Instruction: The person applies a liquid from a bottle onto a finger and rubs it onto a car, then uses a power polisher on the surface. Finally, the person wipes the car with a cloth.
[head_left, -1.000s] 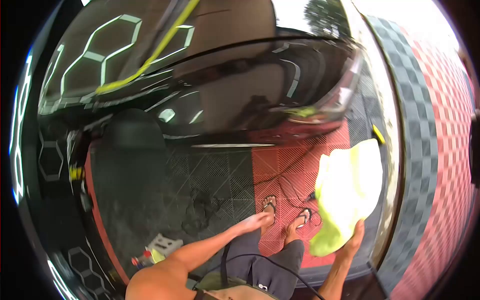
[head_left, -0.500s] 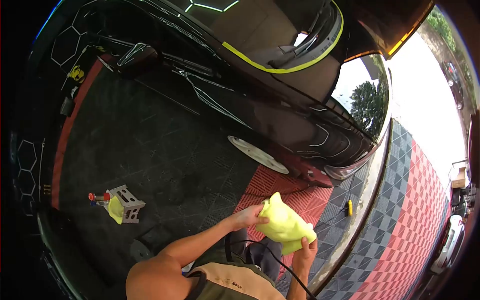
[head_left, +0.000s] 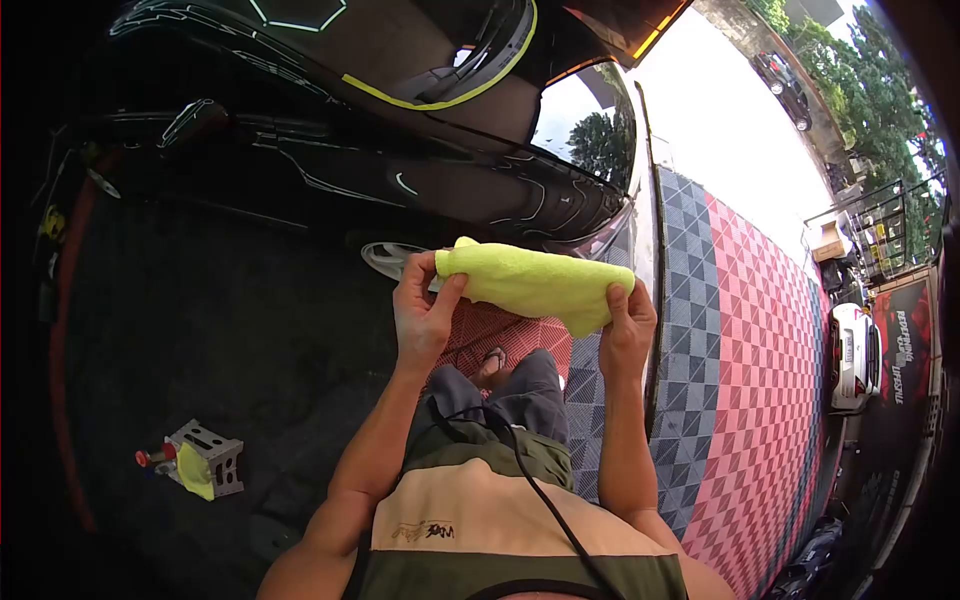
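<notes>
A yellow-green microfiber cloth is stretched level between my two hands, its lower edge hanging a little on the right. My left hand pinches the cloth's left end, thumb in front. At the right end, my right hand grips it between thumb and fingers. Behind the cloth stands a dark, glossy car, with a pale wheel partly covered by my left hand. Yellow tape edges one of the car's upper panels.
A grey step stool with a second yellow cloth and red-topped bottles stands on the dark floor at lower left. Red and grey floor tiles run along the right. A white car is parked farther right.
The cloth has risen and moved left, and is now pulled out into a long level strip instead of a slanted bundle. My view has turned toward the right.
</notes>
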